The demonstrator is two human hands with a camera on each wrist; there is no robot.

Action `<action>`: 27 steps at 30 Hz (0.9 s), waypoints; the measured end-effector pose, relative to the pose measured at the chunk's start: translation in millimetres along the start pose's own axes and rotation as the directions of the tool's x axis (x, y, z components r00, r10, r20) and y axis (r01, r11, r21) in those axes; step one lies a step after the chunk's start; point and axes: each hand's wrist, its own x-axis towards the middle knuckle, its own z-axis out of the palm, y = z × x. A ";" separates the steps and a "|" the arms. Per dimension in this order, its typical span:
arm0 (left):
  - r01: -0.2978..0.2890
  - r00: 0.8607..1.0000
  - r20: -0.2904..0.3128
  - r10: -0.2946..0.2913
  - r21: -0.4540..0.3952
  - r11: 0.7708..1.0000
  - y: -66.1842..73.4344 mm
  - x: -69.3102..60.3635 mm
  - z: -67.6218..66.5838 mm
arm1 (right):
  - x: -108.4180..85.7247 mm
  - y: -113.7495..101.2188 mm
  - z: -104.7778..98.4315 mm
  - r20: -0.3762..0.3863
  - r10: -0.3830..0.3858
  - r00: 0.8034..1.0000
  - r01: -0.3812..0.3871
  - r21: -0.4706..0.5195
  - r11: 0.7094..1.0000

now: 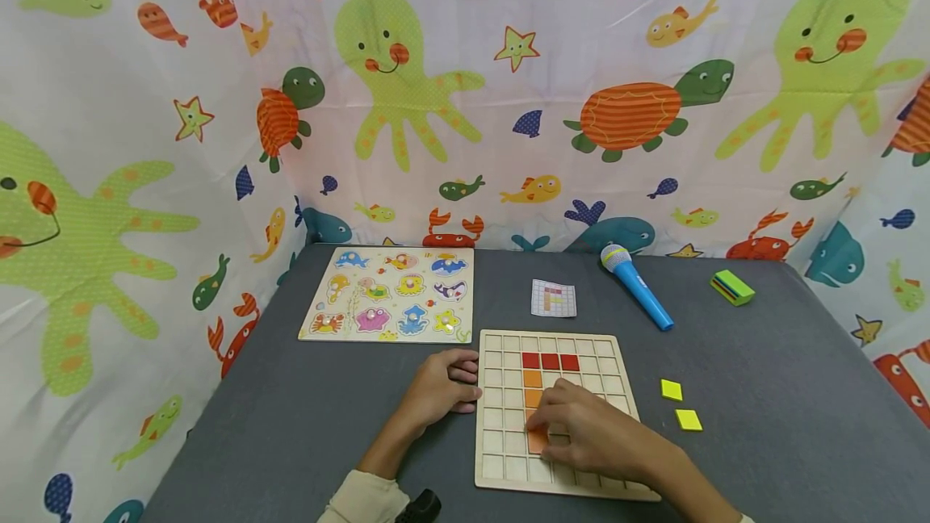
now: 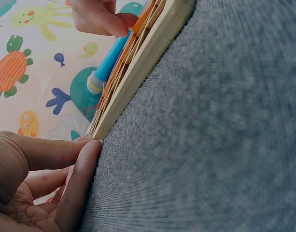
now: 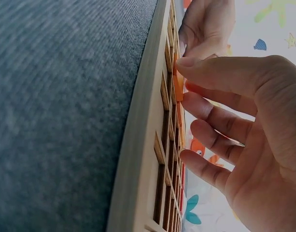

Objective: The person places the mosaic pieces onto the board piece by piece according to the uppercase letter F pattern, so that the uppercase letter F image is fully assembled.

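A square wooden grid board (image 1: 501, 470) lies on the dark table, with three red tiles (image 1: 550, 361) in a row and orange tiles (image 1: 533, 378) in a column below. My left hand (image 1: 438, 387) is at the board's left edge, thumb and fingertip at its rim in the left wrist view. Over the lower middle squares, my right hand (image 1: 597, 430) pinches an orange tile (image 3: 178, 87) between thumb and finger, close to the board's surface. It covers part of the grid. Two loose yellow tiles (image 1: 672, 390) lie right of the board.
Behind the board lie a small printed grid card (image 1: 554, 299) and a blue toy microphone (image 1: 639, 290). An animal peg puzzle (image 1: 314, 331) sits at the back left. A green block with coloured layers (image 1: 732, 287) is at the back right. Sea-animal cloth (image 1: 450, 103) walls the table.
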 end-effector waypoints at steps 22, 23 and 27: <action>-0.004 1.000 -0.001 0.004 -0.002 1.000 -1.1 0.0 0.2 | -6.0 7.3 -7.1 0.023 0.057 0.998 -0.058 0.070 0.996; -0.003 1.000 -0.001 0.003 -0.002 1.000 -1.1 0.2 0.3 | -6.8 8.4 -8.6 0.025 0.070 0.997 -0.071 0.070 0.995; 0.002 1.000 -0.003 -0.002 0.000 1.000 -1.2 0.3 0.4 | -11.3 12.1 -13.6 0.013 0.108 0.994 -0.108 0.056 0.993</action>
